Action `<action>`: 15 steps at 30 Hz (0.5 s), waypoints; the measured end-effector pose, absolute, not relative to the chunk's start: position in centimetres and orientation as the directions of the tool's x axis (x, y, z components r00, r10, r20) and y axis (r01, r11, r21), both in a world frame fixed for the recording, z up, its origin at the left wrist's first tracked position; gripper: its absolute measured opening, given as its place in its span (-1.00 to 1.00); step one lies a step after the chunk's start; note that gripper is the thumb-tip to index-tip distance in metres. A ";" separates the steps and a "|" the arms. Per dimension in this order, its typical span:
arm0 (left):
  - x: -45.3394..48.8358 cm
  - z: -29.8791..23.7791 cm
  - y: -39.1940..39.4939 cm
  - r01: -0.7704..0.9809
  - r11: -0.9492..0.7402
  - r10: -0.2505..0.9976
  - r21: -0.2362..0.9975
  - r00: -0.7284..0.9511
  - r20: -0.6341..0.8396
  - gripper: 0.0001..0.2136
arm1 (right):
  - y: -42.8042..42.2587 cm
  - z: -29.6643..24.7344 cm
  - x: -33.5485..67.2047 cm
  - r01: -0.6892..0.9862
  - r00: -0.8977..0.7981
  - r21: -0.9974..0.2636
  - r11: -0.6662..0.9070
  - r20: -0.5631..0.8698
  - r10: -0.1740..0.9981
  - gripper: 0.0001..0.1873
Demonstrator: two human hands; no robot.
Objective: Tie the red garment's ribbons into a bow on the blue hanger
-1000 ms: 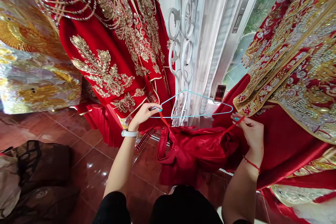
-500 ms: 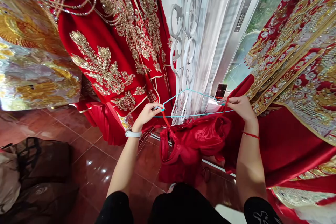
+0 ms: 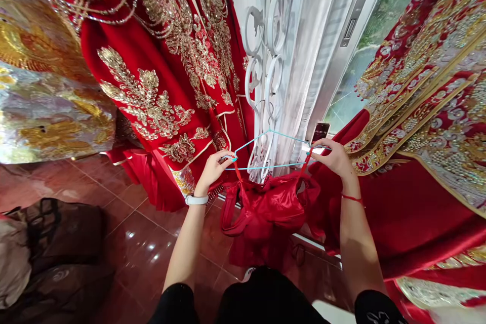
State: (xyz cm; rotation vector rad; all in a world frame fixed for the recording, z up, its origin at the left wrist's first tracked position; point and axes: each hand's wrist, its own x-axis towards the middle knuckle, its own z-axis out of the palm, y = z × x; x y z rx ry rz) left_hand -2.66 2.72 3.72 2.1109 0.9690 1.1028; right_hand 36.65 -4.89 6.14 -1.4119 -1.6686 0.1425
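Observation:
A light-blue wire hanger (image 3: pixel 252 140) is stretched out level in front of me, its hook pointing toward the white scrollwork. My left hand (image 3: pixel 214 171) is closed in a pinch on the hanger's left corner, where a thin red strap passes over the wire. At the right corner my right hand (image 3: pixel 336 159) pinches the wire and the other red strap together. From both straps a red satin dress (image 3: pixel 279 207) hangs below the hanger, its bodice sagging open and the skirt falling toward the floor.
A red jacket with gold embroidery (image 3: pixel 152 96) hangs left, and a beaded red garment (image 3: pixel 417 126) right. White metal scrollwork (image 3: pixel 252 30) stands ahead, with a phone (image 3: pixel 321 132) showing a timer near the window. Dark bags (image 3: pixel 61 243) lie on the tiled floor (image 3: pixel 140 243).
My right hand has moved left with the right strap, from beyond the hanger's end to its right corner. The dress has shifted slightly left. My left hand stays at its corner.

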 end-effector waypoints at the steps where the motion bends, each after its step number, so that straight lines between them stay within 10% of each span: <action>1: -2.6 3.5 2.7 0.363 -0.591 0.798 0.720 0.389 0.460 -0.74 | -5.2 5.8 36.4 0.750 0.107 -0.573 0.330 0.597 0.795 -0.72; 8: -4.4 -3.2 -1.3 0.448 -0.404 0.897 0.798 0.020 0.442 -0.52 | -9.0 -1.1 32.1 0.705 0.472 -0.669 0.234 0.689 0.550 -0.35; 15: -7.2 -7.5 -9.2 0.457 -0.336 0.831 0.824 0.556 0.031 -0.78 | -10.0 -6.1 25.4 0.345 0.608 -0.894 0.287 0.446 0.657 -0.77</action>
